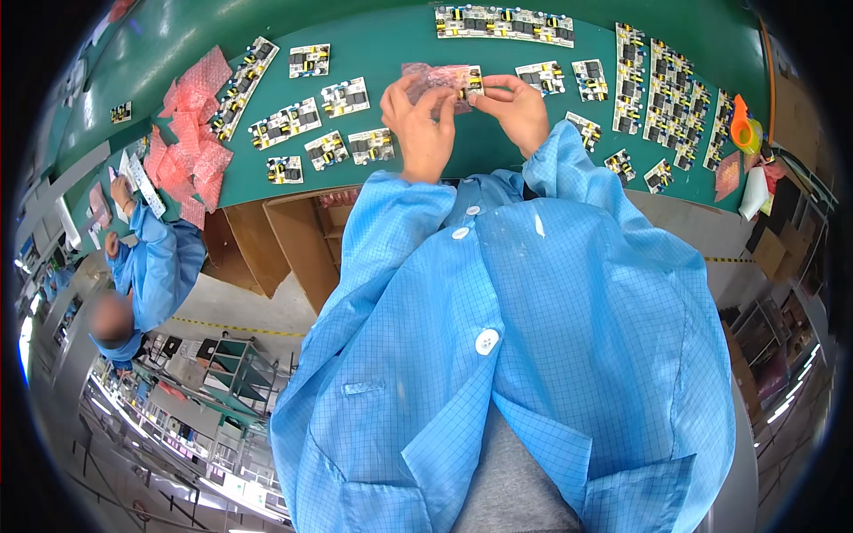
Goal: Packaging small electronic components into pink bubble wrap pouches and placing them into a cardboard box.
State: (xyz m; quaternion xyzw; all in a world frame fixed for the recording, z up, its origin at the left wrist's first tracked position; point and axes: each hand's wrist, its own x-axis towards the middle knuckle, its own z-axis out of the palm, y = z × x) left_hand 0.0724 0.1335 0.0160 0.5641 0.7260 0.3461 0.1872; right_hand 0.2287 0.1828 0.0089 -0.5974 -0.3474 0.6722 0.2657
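My left hand (416, 120) and my right hand (514, 108) are raised together over the green table (391, 44). Between them they hold a pink bubble bag (431, 75) and a small circuit board (471, 84) with yellow and black parts. The left hand grips the bag. The fingers of the right hand pinch the board at the bag's right end. Whether the board sits partly inside the bag I cannot tell. Blue sleeves cover both forearms.
Several loose circuit boards (306, 120) lie left of my hands, more in rows (662, 98) at the right and along the far edge (502, 22). A pile of pink bubble bags (191, 133) lies at the left. A co-worker in blue (147, 258) holds a board there. Open cardboard boxes (293, 231) stand under the table.
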